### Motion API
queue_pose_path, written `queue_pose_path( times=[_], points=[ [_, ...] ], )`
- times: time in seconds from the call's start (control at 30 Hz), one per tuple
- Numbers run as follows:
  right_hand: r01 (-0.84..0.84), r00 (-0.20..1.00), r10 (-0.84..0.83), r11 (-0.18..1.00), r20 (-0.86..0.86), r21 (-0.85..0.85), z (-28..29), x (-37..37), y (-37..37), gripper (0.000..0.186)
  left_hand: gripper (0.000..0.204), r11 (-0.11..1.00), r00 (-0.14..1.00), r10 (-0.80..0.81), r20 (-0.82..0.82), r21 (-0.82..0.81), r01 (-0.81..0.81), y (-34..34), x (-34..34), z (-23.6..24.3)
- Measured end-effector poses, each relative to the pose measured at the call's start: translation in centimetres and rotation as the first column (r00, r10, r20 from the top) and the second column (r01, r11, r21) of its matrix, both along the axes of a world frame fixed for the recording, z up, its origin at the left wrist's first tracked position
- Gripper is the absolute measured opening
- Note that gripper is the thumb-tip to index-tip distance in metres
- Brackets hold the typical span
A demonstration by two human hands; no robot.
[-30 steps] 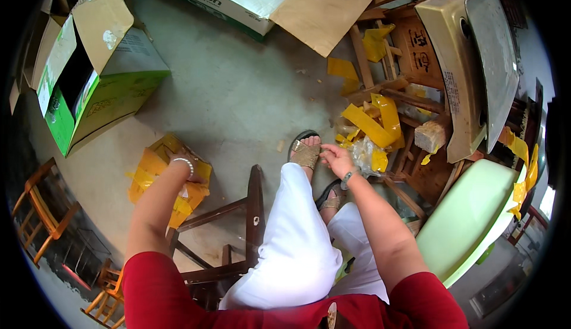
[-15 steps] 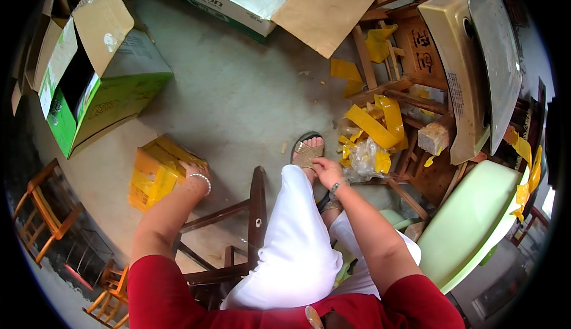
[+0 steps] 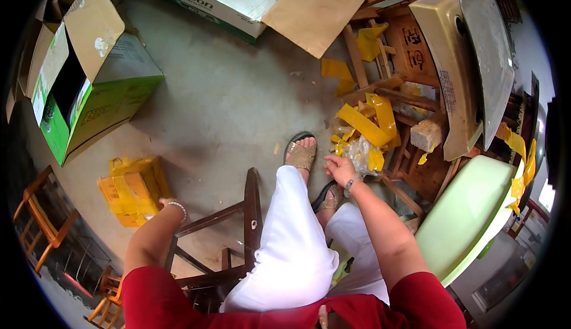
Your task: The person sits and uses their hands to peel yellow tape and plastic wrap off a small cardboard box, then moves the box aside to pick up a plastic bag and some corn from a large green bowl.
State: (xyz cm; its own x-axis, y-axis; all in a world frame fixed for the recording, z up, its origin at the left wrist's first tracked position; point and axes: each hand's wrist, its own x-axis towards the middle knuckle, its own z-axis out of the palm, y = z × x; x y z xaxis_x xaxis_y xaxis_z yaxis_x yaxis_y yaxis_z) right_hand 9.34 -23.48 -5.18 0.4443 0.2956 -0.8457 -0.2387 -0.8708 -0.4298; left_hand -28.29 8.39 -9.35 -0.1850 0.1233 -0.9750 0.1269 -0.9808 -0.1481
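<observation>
A small cardboard box (image 3: 135, 189) wrapped in yellow tape sits on the left part of the floor. My left hand (image 3: 165, 203) is against its lower right side; most of those fingers are hidden behind the hand and wrist, so their grip cannot be made out. My right hand (image 3: 339, 168) hovers beside my sandalled foot, its fingers loosely bent and slightly apart, and I see nothing in them. Just beyond it lies a heap of torn yellow tape (image 3: 366, 126) with crumpled clear plastic (image 3: 357, 153).
A green open carton (image 3: 113, 97) stands at far left, a white-and-green carton (image 3: 220, 2) at the back. Dark wooden chair parts (image 3: 253, 210) lie near my leg. On the right are an upturned wooden stool (image 3: 416, 46), a gas stove (image 3: 443, 73) and a pale green basin (image 3: 470, 210).
The taped box has shifted left and nearer to me and has turned, my left hand moving along with it. My right hand has drawn away from my ankle to the right.
</observation>
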Motion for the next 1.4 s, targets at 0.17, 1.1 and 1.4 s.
queue_pose_path(
  times=[0.17,1.1,1.4],
  points=[
    [-0.039,0.996,0.037,0.999,-0.078,-0.034,-1.6,-3.2,-0.6,0.025,0.070,0.923,0.881,-0.381,0.280,0.172,0.344,8.1,2.4,2.7],
    [-0.275,0.960,0.272,0.961,0.070,0.029,2.6,-4.7,1.7,0.022,0.066,0.760,-0.141,-0.451,0.881,0.297,-0.579,20.4,10.6,21.5],
    [-0.208,0.961,0.190,0.975,0.201,0.074,4.4,-2.4,0.3,0.024,0.014,0.725,0.198,0.036,0.980,0.110,-0.680,22.0,10.4,21.0]
  ],
)
